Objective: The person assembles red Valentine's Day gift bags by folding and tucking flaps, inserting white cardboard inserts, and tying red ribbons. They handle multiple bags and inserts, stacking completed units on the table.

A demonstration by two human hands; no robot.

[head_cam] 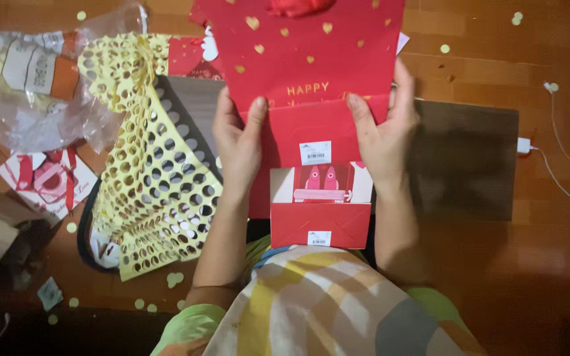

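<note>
Both hands, left hand and right hand, clamp the folded base of a flat red gift bag, thumbs on top pinning it above 1 smaller red bag beside yellow perforated paper.

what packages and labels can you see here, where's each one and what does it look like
Big red paper gift bag: top centre, flat, gold hearts, held by both hands.
White barcode sticker: on that bag's folded base.
Small red paper bag: below, white panel, own white sticker.
Clear plastic wrapper: top left, crumpled, white-orange contents.
</note>
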